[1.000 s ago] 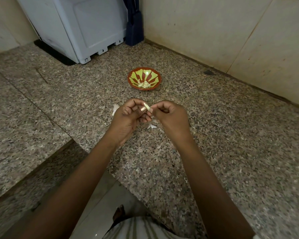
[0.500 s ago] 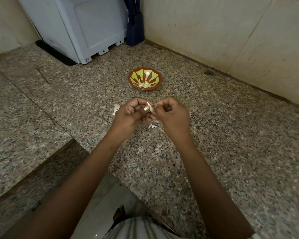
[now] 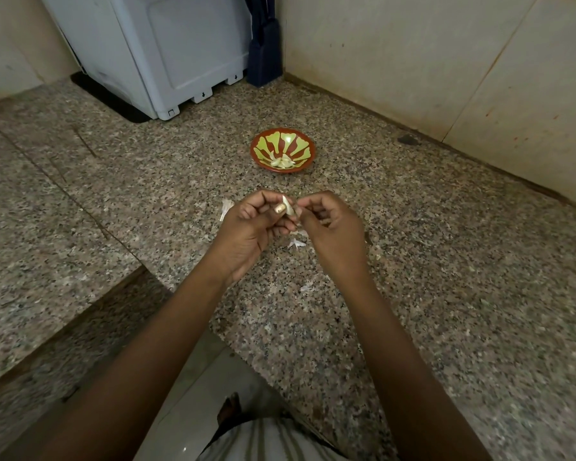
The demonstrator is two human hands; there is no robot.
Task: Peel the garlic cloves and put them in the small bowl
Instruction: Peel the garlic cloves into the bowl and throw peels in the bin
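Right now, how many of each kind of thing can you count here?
Hands: 2, left hand and right hand
Held garlic clove: 1
Painted small bowl: 1
Boxy white appliance: 1
Heaped peeled cloves in the bowl: too bunched to count
Total counted: 5

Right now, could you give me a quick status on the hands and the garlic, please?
Left hand and right hand both pinching one garlic clove, mid-peel. Small bowl ahead, peeled cloves inside. Loose skins on counter, none blocking bowl.
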